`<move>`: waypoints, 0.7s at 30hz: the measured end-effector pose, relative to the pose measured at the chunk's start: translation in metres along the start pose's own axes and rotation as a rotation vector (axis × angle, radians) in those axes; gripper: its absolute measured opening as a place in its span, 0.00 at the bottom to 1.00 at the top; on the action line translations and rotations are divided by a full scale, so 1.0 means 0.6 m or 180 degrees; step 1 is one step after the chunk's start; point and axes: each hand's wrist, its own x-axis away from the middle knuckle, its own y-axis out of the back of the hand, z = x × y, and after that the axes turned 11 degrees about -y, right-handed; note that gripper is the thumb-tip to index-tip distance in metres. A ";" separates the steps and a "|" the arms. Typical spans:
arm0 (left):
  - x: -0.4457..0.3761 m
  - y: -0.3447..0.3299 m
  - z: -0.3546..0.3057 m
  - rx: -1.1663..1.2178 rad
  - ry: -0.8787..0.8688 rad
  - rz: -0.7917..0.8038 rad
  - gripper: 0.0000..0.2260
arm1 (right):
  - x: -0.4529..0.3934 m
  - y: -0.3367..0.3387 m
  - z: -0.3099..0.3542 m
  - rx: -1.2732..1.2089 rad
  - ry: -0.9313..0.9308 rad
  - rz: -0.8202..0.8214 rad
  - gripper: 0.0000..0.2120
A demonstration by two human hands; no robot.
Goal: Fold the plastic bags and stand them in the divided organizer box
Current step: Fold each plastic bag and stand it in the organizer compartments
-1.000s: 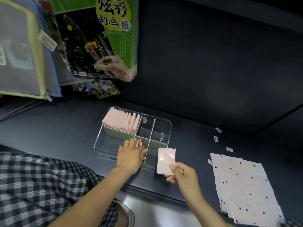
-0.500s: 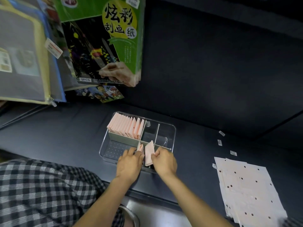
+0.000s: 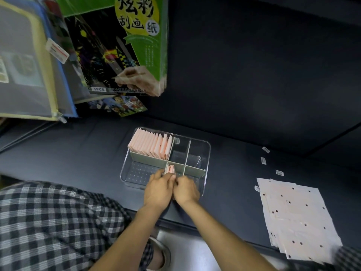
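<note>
At the lower left of the frame is a checked cloth [image 3: 48, 222] on the person's lap, and two bare forearms rise from the bottom edge toward the middle. The left hand [image 3: 159, 189] and the right hand [image 3: 185, 189] are pressed side by side at the near wall of the clear organizer box [image 3: 207, 165]. Their fingers reach over this wall into a near compartment and meet at a few folded bags [image 3: 169, 170] that stand there against the grey-green divider [image 3: 148, 159]. The left fingertips touch the left side of this small bundle. The right fingers are curled toward it from the right, but I cannot tell whether they pinch a bag or only touch it.

At the lower right of the frame a pile of flat bags [image 3: 293, 218], pale with dark dots, lies on the dark surface [image 3: 78, 153], well apart from the box.

In the far left compartment of the box a tight row of folded pink bags [image 3: 150, 145] stands upright, and it fills this compartment. The two compartments at the right side show only clear plastic.

Beyond the flat pile, three small white tabs [image 3: 263, 160] lie on the surface. At the upper left of the frame a green paper pack [image 3: 125, 45] and mesh zip pouches [image 3: 29, 71] lean together.
</note>
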 end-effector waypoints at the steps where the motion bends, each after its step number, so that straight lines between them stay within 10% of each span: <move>1: -0.001 0.000 0.000 -0.0071 0.0024 0.0037 0.16 | 0.001 0.007 -0.009 -0.0164 0.0110 0.0090 0.15; 6: -0.003 0.000 -0.019 -0.0443 -0.0090 -0.0131 0.14 | 0.007 0.064 -0.128 -0.1175 0.0266 -0.0307 0.07; 11: -0.018 -0.012 -0.103 -0.0328 -0.1461 -0.0853 0.09 | -0.007 0.133 -0.361 -0.1173 -0.0321 -0.1050 0.12; 16: 0.008 -0.095 -0.171 -0.0337 -0.2472 0.0086 0.13 | 0.004 0.160 -0.572 -0.0480 -0.1130 -0.1004 0.28; 21: 0.037 -0.194 -0.137 -0.0452 -0.2078 0.1394 0.15 | 0.015 0.151 -0.645 -0.0350 -0.1175 -0.0864 0.24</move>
